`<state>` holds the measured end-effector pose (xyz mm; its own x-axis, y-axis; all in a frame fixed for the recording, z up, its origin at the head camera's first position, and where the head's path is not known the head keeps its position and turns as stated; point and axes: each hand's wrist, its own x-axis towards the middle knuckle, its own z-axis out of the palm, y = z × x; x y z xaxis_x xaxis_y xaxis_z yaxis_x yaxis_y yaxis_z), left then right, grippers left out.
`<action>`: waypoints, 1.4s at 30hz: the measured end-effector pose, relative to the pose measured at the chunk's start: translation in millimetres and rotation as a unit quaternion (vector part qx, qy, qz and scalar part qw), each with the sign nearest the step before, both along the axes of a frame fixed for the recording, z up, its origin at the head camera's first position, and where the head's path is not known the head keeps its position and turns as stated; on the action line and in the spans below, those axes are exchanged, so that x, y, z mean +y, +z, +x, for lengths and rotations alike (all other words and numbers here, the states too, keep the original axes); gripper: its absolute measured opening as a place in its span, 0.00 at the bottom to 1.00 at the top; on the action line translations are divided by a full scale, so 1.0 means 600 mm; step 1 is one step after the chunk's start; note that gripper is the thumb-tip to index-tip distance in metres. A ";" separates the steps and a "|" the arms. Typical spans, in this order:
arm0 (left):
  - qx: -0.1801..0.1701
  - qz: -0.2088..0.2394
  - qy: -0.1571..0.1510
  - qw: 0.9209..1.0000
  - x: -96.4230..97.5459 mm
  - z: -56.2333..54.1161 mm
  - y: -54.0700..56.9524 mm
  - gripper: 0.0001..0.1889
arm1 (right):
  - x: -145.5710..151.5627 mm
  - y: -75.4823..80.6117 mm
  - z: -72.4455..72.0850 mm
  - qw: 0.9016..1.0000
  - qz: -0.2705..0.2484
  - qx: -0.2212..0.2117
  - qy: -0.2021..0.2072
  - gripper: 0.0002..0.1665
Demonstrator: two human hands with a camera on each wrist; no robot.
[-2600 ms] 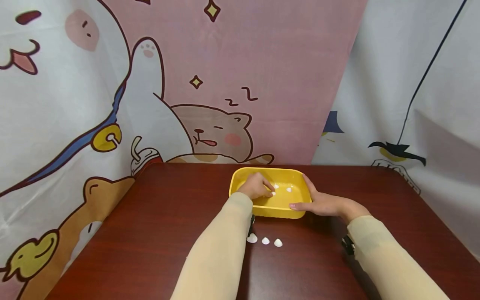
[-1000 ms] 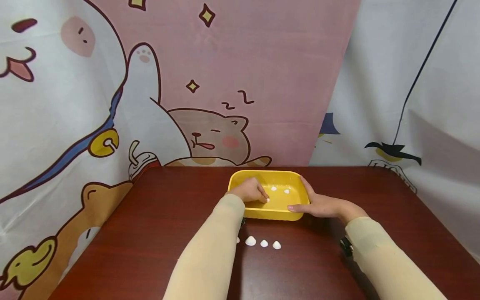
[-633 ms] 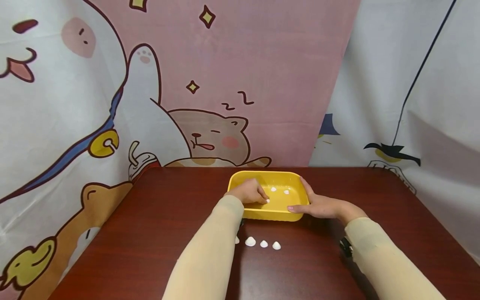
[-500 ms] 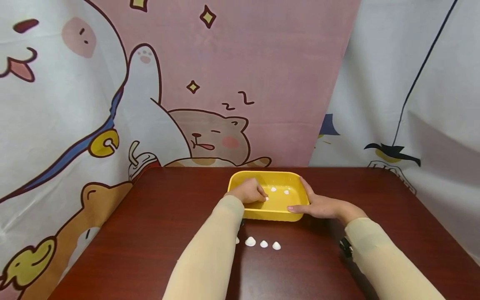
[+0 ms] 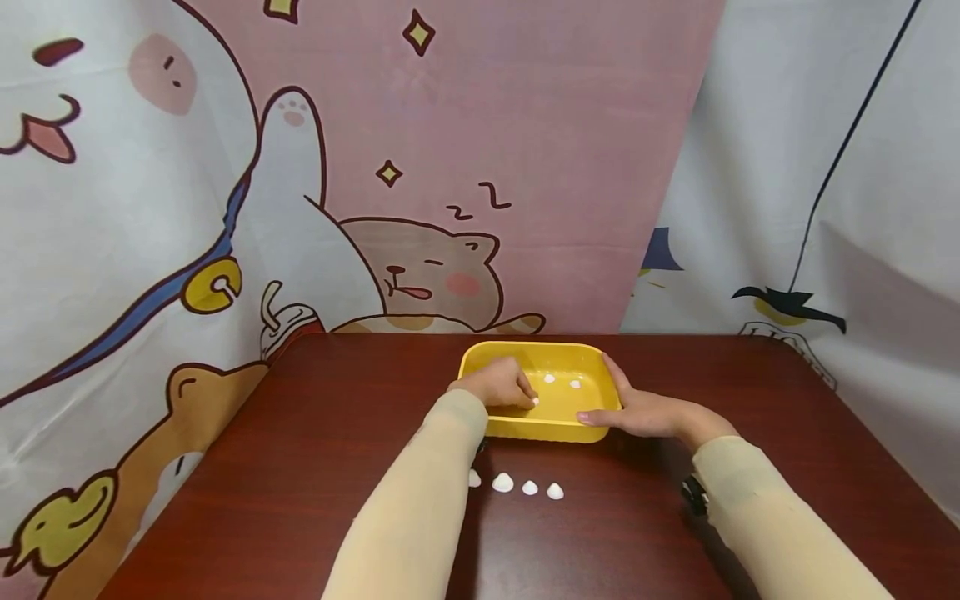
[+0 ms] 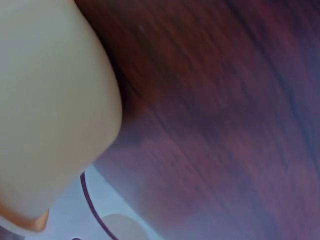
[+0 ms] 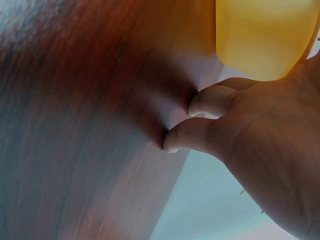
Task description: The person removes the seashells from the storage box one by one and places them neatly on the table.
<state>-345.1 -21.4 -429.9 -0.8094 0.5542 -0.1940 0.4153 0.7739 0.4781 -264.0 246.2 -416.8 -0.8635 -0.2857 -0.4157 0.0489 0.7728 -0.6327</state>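
Observation:
A shallow yellow plastic basin (image 5: 551,432) stands on the table. My left hand (image 5: 501,382) reaches inside it, its curled fingertips at a small white seashell (image 5: 536,402), which they pinch close over the basin floor. Two more shells, a left one (image 5: 550,378) and a right one (image 5: 575,384), lie deeper in the basin. My right hand (image 5: 648,411) holds the basin's right near corner, thumb on the front rim and fingers along the outer side. In the right wrist view, two fingertips of the right hand (image 7: 265,135) bend down to the tabletop beside the basin wall (image 7: 265,40).
Several white shells stand in a row on the dark red-brown table (image 5: 615,533) in front of the basin, among them a larger shell (image 5: 503,482) and one at the right end (image 5: 555,492). The left forearm partly covers the row's left end. A cartoon-printed cloth (image 5: 570,167) hangs behind.
The left hand has drawn back slightly toward the near left inside the basin, the small shell shifting with its fingertips. The right hand keeps its hold on the basin.

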 end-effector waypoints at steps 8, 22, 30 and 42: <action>0.043 -0.045 -0.031 0.998 0.004 0.005 0.003 0.11 | 0.001 0.003 0.003 1.000 -0.006 0.001 -0.002 0.79; 0.084 -0.037 -0.067 0.993 0.003 0.008 -0.001 0.03 | 0.002 0.001 0.006 1.000 -0.014 -0.002 -0.003 0.78; 0.125 -0.042 -0.092 0.987 0.005 0.004 -0.008 0.06 | 0.006 -0.003 0.003 1.000 -0.019 0.003 0.000 0.79; 0.070 -0.004 -0.042 0.997 -0.002 0.001 -0.012 0.06 | 0.001 -0.003 0.004 1.000 -0.019 0.009 0.006 0.78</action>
